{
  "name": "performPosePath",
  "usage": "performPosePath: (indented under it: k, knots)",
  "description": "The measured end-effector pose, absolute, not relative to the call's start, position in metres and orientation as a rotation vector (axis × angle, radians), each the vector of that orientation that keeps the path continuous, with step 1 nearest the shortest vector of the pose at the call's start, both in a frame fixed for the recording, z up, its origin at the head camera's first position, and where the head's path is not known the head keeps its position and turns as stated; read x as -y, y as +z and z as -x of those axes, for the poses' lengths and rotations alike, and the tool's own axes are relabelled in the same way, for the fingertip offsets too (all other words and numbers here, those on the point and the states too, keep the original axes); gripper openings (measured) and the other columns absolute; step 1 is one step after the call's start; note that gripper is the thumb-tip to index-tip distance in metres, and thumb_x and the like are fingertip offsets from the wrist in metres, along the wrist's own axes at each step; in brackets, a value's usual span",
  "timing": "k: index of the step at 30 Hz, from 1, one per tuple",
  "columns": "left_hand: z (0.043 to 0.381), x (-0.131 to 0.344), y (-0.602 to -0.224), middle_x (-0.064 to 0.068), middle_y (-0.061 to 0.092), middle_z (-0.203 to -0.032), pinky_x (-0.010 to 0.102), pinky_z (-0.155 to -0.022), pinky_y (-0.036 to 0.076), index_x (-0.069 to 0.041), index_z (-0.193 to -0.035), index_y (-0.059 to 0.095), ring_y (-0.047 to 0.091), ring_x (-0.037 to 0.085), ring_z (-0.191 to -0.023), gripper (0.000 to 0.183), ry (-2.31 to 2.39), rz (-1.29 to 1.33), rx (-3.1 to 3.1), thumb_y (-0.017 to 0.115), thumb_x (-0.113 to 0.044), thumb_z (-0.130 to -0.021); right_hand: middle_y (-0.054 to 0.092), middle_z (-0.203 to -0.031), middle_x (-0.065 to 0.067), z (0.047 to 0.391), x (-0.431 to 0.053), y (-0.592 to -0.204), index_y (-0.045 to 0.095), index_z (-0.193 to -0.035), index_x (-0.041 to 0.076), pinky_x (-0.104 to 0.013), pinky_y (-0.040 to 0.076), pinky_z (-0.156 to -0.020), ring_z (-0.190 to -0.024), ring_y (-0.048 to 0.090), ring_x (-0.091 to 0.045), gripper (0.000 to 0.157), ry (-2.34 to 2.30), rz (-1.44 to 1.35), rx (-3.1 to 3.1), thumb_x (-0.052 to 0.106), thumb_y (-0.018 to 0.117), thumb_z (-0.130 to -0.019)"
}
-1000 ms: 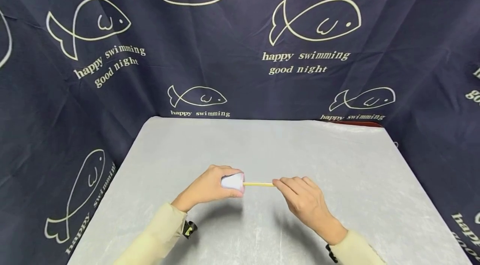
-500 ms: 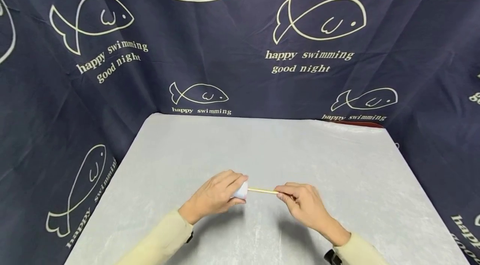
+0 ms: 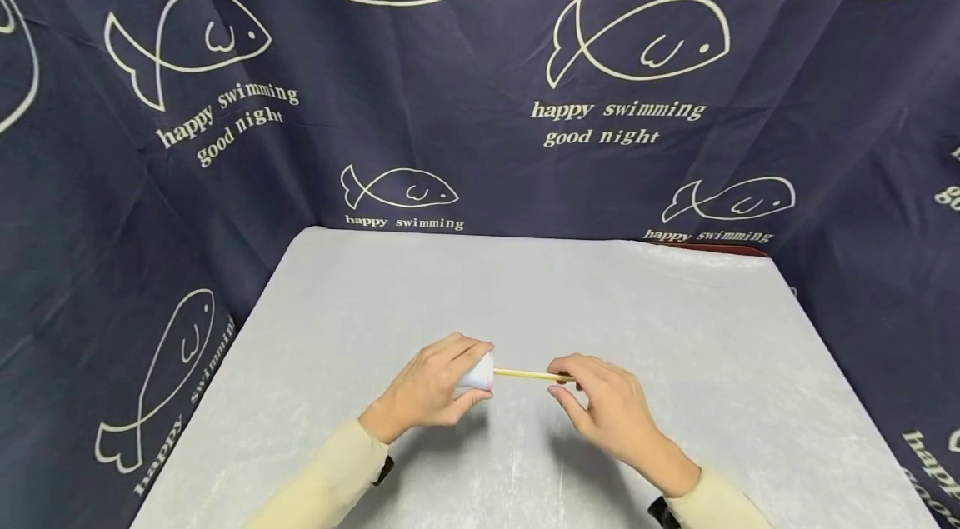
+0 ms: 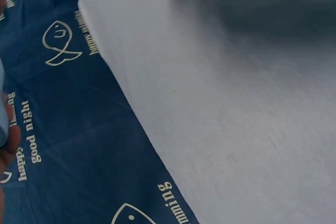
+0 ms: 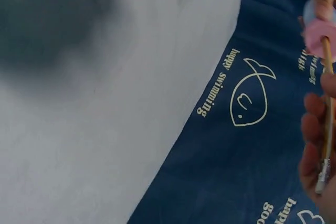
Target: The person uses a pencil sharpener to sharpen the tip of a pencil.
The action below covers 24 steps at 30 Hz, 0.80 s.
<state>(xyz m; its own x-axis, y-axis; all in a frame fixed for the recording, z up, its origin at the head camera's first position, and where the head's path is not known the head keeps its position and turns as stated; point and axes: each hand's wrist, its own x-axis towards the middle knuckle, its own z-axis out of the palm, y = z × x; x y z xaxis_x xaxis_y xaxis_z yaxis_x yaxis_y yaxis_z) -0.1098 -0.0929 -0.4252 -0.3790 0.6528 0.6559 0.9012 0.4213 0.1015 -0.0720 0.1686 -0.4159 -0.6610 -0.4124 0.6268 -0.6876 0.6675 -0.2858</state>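
My left hand (image 3: 431,379) grips a pale blue pencil sharpener (image 3: 477,372) between thumb and fingers, held above the table. Its pink end (image 5: 316,39) has a hole, and a yellow pencil (image 3: 525,374) runs into it; the pencil's tip is hidden inside. Around the pencil's other end curl the fingers of my right hand (image 3: 615,408), the thumb standing a little off the shaft in the head view. A metal band and white eraser (image 5: 321,183) show against the palm in the right wrist view. Only a sliver of the sharpener's blue body (image 4: 2,114) enters the left wrist view.
A pale grey cloth covers the table (image 3: 525,296). Dark blue curtains (image 3: 480,96) printed with fish and lettering hang behind and at both sides. A red edge (image 3: 712,247) shows at the table's back right. Both sleeves are cream, with dark straps at the wrists.
The left hand has rolled over the sharpener, now showing its back. My right hand pinched the pencil half a second ago; its thumb has since moved off the shaft. The pencil stays in the sharpener.
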Motion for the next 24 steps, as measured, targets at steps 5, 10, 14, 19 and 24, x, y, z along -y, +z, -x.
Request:
performPosePath:
  k: [5, 10, 14, 19, 24]
  knots:
    - [0.107, 0.094, -0.417, 0.004, 0.066, -0.099, 0.019, -0.069, 0.05, -0.002, -0.114, 0.063, 0.06, 0.012, -0.086, 0.05, -0.849, 1.23, 2.379, 0.08, -0.024, -0.072, 0.065, -0.077, 0.004, 0.078, -0.164, -0.417, 0.068, -0.088, 0.009, -0.019, 0.034, -0.046, -0.058, 0.054, -0.011, 0.029, 0.443, -0.911, 2.064, 0.019, 0.044, -0.101]
    - [0.104, 0.094, -0.408, -0.002, 0.065, -0.093, 0.016, -0.06, 0.046, -0.01, -0.11, 0.065, 0.054, 0.006, -0.074, 0.037, -1.174, 1.165, 2.621, 0.076, -0.021, -0.077, 0.064, -0.071, 0.0, 0.077, -0.156, -0.408, 0.069, -0.08, 0.005, -0.017, 0.028, -0.046, -0.053, 0.05, -0.012, 0.028, 0.356, -0.917, 1.844, 0.011, 0.049, -0.098]
    - [0.103, 0.095, -0.406, -0.006, 0.065, -0.09, 0.018, -0.059, 0.046, -0.014, -0.107, 0.066, 0.053, 0.004, -0.071, 0.031, -1.289, 1.149, 2.716, 0.074, -0.021, -0.078, 0.06, -0.065, 0.002, 0.075, -0.151, -0.404, 0.068, -0.074, 0.006, -0.014, 0.025, -0.045, -0.049, 0.046, -0.01, 0.032, 0.381, -0.926, 1.802, 0.018, 0.052, -0.098]
    - [0.099, 0.093, -0.414, -0.001, 0.064, -0.095, 0.016, -0.064, 0.047, -0.008, -0.111, 0.063, 0.055, 0.006, -0.077, 0.039, -1.172, 1.239, 2.606, 0.076, -0.022, -0.077, 0.058, -0.063, 0.006, 0.074, -0.15, -0.414, 0.064, -0.07, 0.011, -0.011, 0.021, -0.043, -0.046, 0.038, -0.005, 0.034, 0.504, -0.896, 1.856, 0.027, 0.053, -0.097]
    - [0.095, 0.086, -0.433, 0.007, 0.064, -0.099, 0.02, -0.072, 0.05, 0.001, -0.113, 0.06, 0.059, 0.014, -0.085, 0.052, -0.813, 1.339, 2.292, 0.081, -0.022, -0.071, 0.056, -0.058, 0.014, 0.065, -0.158, -0.422, 0.062, -0.067, 0.023, -0.011, 0.027, -0.042, -0.045, 0.037, 0.003, 0.019, 0.808, -0.759, 2.232, 0.026, 0.072, -0.083]
